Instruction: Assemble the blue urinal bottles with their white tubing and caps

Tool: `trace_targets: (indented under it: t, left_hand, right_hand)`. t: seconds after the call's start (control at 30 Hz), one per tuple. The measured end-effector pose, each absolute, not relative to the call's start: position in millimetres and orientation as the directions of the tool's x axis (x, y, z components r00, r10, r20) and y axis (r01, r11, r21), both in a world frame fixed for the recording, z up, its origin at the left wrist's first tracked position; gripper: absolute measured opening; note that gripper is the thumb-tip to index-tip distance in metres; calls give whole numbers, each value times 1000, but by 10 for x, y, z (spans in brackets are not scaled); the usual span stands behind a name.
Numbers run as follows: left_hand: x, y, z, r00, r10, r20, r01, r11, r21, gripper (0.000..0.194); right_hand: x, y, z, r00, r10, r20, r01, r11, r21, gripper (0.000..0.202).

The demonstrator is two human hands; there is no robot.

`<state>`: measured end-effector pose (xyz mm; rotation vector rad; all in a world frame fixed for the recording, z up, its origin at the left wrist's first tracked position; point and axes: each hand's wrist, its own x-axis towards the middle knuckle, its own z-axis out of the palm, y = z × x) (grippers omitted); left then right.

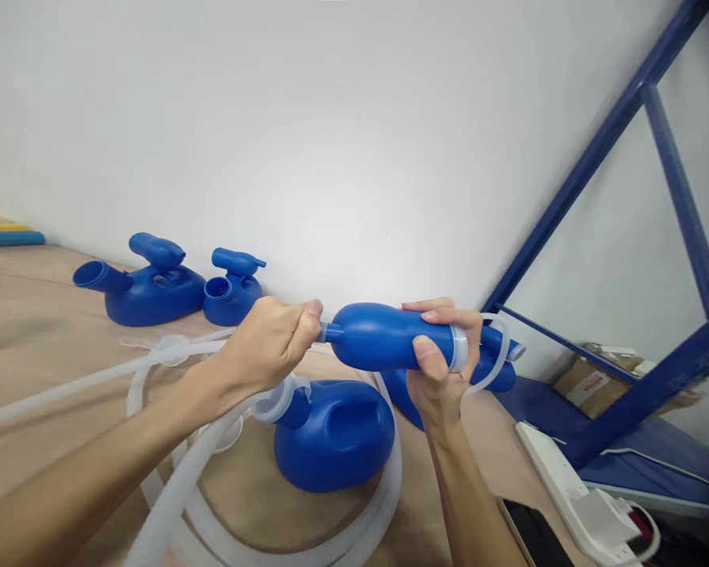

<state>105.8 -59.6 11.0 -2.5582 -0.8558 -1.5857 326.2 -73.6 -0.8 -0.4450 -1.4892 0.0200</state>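
The blue bottle point(372, 337) is at the centre of the frame, held sideways above the table point(64, 315). The right hand point(440, 378) wraps its right end, thumb and fingers curled about the body by the clear collar point(459, 349). The left hand point(275, 342) is fisted at the narrow spout point(334, 332), gripping a pale fitting point(321, 332) there. The step looks like working fitting and spout together or apart; which, I cannot tell. The move seems to call for a firm right hold and the left kept in line with the spout. Below is a blue jug point(331, 453), ringed by a pale hose point(390, 472); two more jugs point(147, 295) point(236, 303) stand at left. A phone point(532, 531) and power strip point(555, 480) lie lower right.
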Motion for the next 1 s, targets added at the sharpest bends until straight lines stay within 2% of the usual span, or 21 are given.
trace_targets:
  t: [0.1, 0.2, 0.3, 0.4, 0.47, 0.5, 0.6, 0.67, 0.7, 0.77, 0.83, 0.93, 1.0]
  left_hand:
    - [1071, -582, 130, 380, 623, 684, 477, -765, 432, 46]
    - [1050, -550, 143, 404, 731, 550, 516, -679, 523, 50]
    - [1005, -532, 177, 438, 761, 479, 514, -649, 561, 54]
    - [992, -548, 216, 469, 774, 425, 527, -632, 569, 59]
    - [1004, -569, 221, 419, 769, 483, 554, -638, 535, 59]
    - [1010, -580, 216, 365, 740, 565, 569, -657, 494, 55]
    - [1008, -605, 188, 225, 481, 848, 604, -751, 265, 36]
    - [998, -617, 175, 234, 357, 904, 606, -781, 152, 30]
    - [996, -620, 171, 260, 383, 886, 598, -785, 164, 32]
    - [1010, -616, 158, 315, 557, 768, 576, -756, 312, 39]
    - [1050, -593, 129, 371, 719, 588, 525, -685, 506, 49]
    - [1128, -537, 56, 410, 783, 468, 343, -608, 716, 55]
    - [1163, -507, 11, 421, 766, 486, 231, -608, 760, 51]
  right_hand:
    - [3310, -748, -4, -3, 177, 984, 300, 939, -168, 20]
    - [3359, -744, -4, -89, 116, 989, 308, 948, -83, 27]
    - [3381, -729, 9, -107, 102, 989, 300, 952, -66, 30]
    - [3403, -700, 34, -78, 127, 989, 274, 956, -101, 26]
    - [3430, -666, 46, 6, 142, 990, 263, 955, -139, 21]
    - [3446, -645, 49, 74, 150, 986, 267, 950, -165, 19]
    - [3482, -572, 53, 338, 235, 911, 265, 905, -332, 14]
    - [3483, -532, 52, 481, 335, 810, 203, 856, -475, 18]
    - [3475, -518, 50, 522, 380, 764, 162, 835, -526, 21]
    - [3443, -510, 41, 551, 435, 712, 107, 809, -578, 25]
    - [3396, -523, 23, 530, 452, 717, 107, 804, -585, 27]
    - [3323, -567, -10, 461, 432, 775, 175, 812, -556, 27]
    - [3289, -594, -25, 422, 411, 809, 205, 825, -526, 26]
